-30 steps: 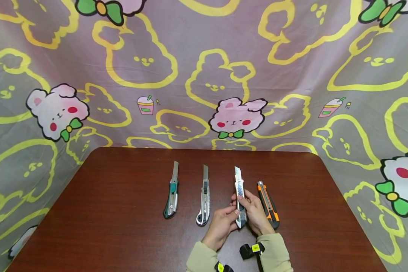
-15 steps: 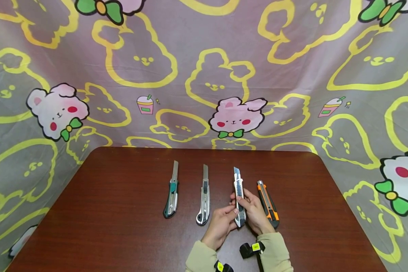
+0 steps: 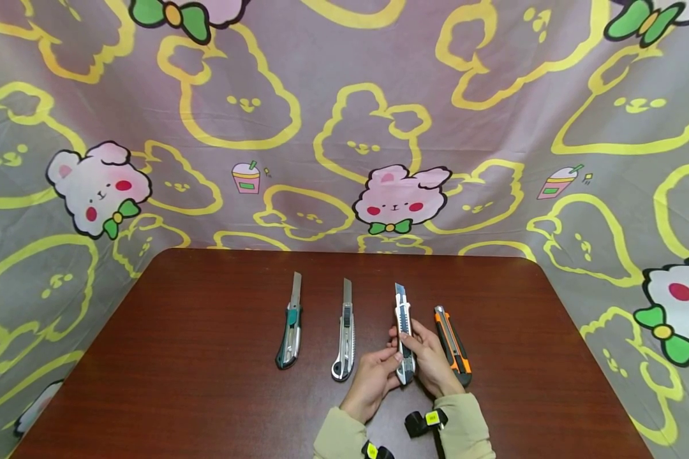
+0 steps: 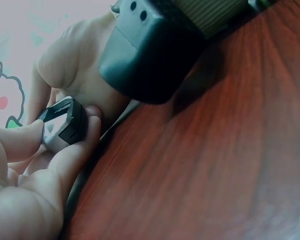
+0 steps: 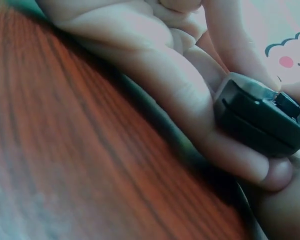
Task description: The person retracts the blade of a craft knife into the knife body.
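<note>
Both hands hold a white and dark grey utility knife (image 3: 404, 319), its blade extended and pointing toward the far side of the table. My left hand (image 3: 370, 382) pinches its near end between thumb and fingers. On its right side, my right hand (image 3: 432, 363) grips the handle, thumb on top and fingers curled behind. The left wrist view shows the knife's butt end (image 4: 65, 122) between the left thumb and fingers. In the right wrist view the dark butt end (image 5: 260, 117) lies over the curled fingers (image 5: 190, 105), close above the table.
An orange and black utility knife (image 3: 452, 341) lies right beside the right hand. Left of the hands lie a silver utility knife (image 3: 344, 341) and a green and silver one (image 3: 290, 331), blades out. A patterned cloth (image 3: 287, 127) stands around the brown table (image 3: 178, 357).
The held knife's blade tip has shifted very slightly left and tilted a little. Both hands keep their grip and stay almost still; the other knives have not moved.
</note>
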A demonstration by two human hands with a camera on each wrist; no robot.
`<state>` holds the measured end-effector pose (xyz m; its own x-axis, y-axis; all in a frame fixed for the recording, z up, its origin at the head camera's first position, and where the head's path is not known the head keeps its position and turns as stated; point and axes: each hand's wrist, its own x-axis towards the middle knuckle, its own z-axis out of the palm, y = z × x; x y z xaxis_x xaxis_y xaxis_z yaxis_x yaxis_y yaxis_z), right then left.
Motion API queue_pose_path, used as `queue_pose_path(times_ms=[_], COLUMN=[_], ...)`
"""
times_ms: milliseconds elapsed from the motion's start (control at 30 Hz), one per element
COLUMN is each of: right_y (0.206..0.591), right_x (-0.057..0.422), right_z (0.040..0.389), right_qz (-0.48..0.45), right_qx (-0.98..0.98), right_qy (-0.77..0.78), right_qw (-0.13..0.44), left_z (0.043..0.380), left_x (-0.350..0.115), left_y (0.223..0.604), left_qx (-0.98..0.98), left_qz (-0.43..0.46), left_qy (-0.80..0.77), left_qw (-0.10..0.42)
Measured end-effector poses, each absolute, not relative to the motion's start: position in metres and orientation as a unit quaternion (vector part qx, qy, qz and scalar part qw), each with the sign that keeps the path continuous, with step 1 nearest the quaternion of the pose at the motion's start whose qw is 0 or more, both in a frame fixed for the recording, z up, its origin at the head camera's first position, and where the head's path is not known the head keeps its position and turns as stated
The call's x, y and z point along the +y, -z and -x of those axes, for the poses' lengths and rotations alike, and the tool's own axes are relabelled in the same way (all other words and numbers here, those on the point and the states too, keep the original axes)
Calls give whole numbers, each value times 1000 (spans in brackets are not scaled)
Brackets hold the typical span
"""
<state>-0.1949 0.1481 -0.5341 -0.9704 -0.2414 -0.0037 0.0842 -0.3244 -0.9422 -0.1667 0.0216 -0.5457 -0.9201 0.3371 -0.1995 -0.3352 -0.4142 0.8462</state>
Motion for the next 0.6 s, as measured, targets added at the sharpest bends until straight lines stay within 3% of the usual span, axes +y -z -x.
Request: queue_pose_path(times_ms=[600], right_y=[533], right_x=[148], right_z=[193], right_qz=[75], right_qx=[566], right_qy=[814], right_qw=[101], left_z=[167], left_x=[21], left_y=[546], left_qx=[493], left_qz=[-2], left_qy=[-846], left_qw=[203])
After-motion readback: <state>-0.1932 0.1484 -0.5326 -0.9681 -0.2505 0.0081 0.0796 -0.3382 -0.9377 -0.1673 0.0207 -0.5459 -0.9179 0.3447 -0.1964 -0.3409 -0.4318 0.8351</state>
